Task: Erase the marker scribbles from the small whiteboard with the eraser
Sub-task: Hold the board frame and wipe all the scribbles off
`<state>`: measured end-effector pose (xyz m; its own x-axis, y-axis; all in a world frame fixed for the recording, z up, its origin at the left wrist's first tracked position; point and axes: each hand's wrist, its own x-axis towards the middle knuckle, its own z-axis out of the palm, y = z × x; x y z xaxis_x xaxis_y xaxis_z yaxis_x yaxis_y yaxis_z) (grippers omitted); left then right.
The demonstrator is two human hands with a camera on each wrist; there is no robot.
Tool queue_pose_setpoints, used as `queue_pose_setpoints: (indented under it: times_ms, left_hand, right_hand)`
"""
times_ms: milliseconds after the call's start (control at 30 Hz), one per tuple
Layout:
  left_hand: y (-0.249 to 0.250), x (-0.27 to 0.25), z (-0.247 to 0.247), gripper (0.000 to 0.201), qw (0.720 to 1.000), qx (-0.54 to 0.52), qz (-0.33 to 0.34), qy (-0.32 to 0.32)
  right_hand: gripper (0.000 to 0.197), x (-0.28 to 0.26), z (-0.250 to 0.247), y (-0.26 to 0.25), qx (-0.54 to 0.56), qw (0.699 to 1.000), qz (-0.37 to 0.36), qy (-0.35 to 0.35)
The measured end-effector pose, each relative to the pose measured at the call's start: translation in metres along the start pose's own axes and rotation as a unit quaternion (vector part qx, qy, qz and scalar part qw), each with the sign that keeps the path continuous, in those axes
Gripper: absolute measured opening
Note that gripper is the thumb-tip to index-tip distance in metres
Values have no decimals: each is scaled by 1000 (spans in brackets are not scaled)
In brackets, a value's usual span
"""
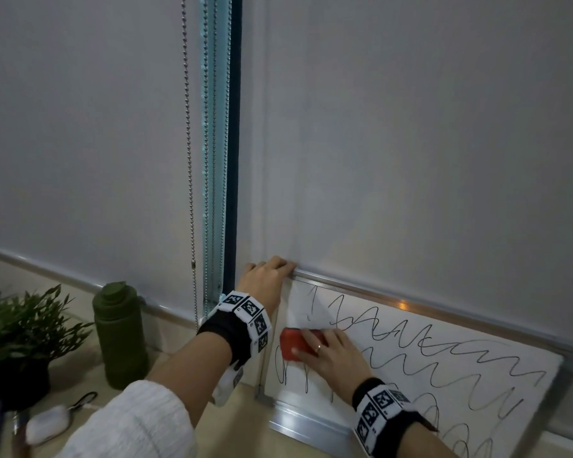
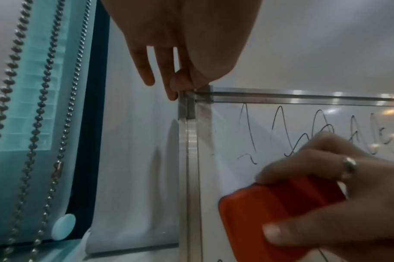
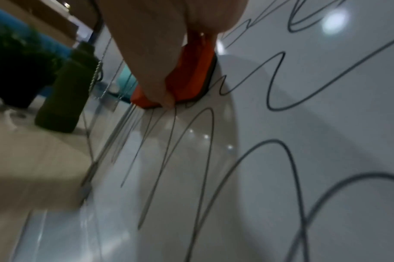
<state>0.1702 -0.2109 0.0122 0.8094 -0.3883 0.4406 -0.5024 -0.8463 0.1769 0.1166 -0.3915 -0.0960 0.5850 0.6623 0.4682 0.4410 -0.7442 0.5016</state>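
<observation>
Two grips: right hand (image 1: 331, 355) round eraser (image 1: 295, 344), left hand (image 1: 265, 276) on whiteboard (image 1: 444, 375) corner.

The eraser (image 1: 295, 344) is orange-red; the whiteboard (image 1: 444, 388) is white with a silver frame and black wavy scribbles (image 1: 460, 365). At left stand a dark green bottle (image 1: 119, 335) and a green leafy plant (image 1: 20, 325) on the beige tabletop (image 1: 239, 424)

Ahead of you hang pale grey roller blinds (image 1: 411, 127), a dark window frame (image 1: 234, 143) and bead chains (image 1: 189, 160) between them. At your near left, the beige sill (image 1: 76, 368) carries a green bottle (image 1: 119, 335) and a potted plant (image 1: 20, 338).
</observation>
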Motion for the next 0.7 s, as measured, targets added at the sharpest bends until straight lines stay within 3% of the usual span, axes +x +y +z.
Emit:
queue_pose_setpoints:
  times_ms: [200, 400, 567, 700]
  left_hand:
    - [4, -1, -1, 43, 1000, -4, -14, -5]
    - [5, -2, -2, 49, 1000, -8, -17, 5]
    - [6, -2, 0, 54, 1000, -12, -24, 7]
    - [7, -3, -1, 57, 1000, -7, -23, 1]
  right_hand:
    - [68, 35, -13, 9, 20, 971, 205, 121]
    - [71, 9, -4, 4, -3, 994, 90, 54]
    - [68, 7, -11, 15, 7, 961, 240, 140]
    - [69, -3, -3, 8, -8, 988, 130, 86]
